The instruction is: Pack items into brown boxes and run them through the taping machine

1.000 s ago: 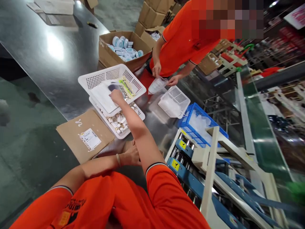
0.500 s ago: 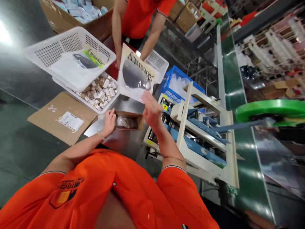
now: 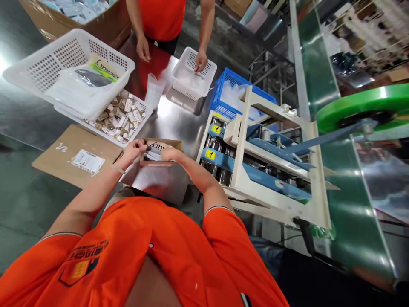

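A small open cardboard box (image 3: 178, 144) stands on the metal table in front of me. Inside it sits a flat packet with large black lettering (image 3: 156, 146), its lower part hidden by the box. My left hand (image 3: 132, 152) is at the box's left end, fingers closed by the packet's edge; what they pinch is too small to make out. My right hand (image 3: 171, 154) reaches over the near wall and is closed on the packet's right side, its fingertips hidden in the box.
On the left, a large white basket (image 3: 72, 47) with a similar packet overlaps a tray of small bottles (image 3: 123, 117). A flat cardboard sheet (image 3: 76, 149) lies nearby. Opposite, a co-worker's hand (image 3: 200, 62) is over a small white basket (image 3: 183, 68). A roller machine (image 3: 243, 166) stands right.
My right hand has moved left and down, bringing the packet from above the table into the box. My left hand has shifted slightly left. The co-worker's hands have moved apart, one over the small basket.
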Tool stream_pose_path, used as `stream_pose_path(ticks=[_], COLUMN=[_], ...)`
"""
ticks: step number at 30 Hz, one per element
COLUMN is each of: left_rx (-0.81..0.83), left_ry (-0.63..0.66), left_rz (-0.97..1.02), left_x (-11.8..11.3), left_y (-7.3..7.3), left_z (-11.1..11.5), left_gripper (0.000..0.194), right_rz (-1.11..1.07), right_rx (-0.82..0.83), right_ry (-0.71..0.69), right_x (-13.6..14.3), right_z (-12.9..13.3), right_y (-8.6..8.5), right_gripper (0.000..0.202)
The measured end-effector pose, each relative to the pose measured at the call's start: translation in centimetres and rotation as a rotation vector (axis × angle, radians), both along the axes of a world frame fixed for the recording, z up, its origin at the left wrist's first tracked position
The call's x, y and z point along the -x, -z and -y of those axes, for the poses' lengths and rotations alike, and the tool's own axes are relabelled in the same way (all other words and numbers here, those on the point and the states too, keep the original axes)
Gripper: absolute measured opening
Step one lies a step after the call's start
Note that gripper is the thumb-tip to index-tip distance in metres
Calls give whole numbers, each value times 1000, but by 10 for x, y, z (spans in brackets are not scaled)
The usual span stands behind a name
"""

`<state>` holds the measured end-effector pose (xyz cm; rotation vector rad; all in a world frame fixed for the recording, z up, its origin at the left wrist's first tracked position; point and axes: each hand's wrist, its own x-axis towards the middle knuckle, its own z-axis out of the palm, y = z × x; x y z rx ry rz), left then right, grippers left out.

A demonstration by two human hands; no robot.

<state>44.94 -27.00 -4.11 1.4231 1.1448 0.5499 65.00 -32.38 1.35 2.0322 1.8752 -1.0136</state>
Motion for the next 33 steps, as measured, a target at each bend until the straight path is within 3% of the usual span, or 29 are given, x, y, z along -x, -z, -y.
stream_pose_path(ticks=[3,5,7,9,11,13,16,19,22,24,25,27,29,31,33], left_rx=[-228,-344,-385,-409,-433,-451,-474,-534,-553,-539,-541,-578,-641,-697,-728], left_ry=[309,502,666,742,744,738,724,503,227,170,164,197,320,515,680], left_rz=[-270,-396,-430,-428,-428,-438,-480,-575,-622,-562,-520,-471,-515,-628,-752], left_x=[-19,-25,-22,-14,-7,-4,-8,-15,-17,-16,-15,-14,-14,-15,-15], left_y=[-2,-3,-3,-3,-3,-5,-11,-15,-10,-4,-3,-3,-9,-16,-20], left_z=[-3,-6,-8,-9,-7,-3,6,22,39,46,47,44,37,33,32], left_gripper=[54,59,60,63,66,66,59,59,68,73,76,85,94,101,110], right_rz=[78,104,108,157,246,238,64,49,134,164,158,126,125,130,90], right_rx=[120,104,14,-155,-265,-226,-92,-44,-230,-390,-398,-287,-188,-215,-300], right_ry=[-33,-32,-13,106,308,417,332,255,244,214,171,53,-11,-4,17], right_x=[8,3,-12,-33,-52,-61,-50,-33,-35,-43,-46,-47,-42,-37,-36], right_z=[-3,1,13,31,49,59,50,26,12,14,19,35,56,74,84], right_y=[1,-6,-18,-31,-40,-40,-29,-21,-28,-30,-28,-15,5,28,50], right_gripper=[17,18,19,22,28,31,24,21,31,43,59,102,134,147,144])
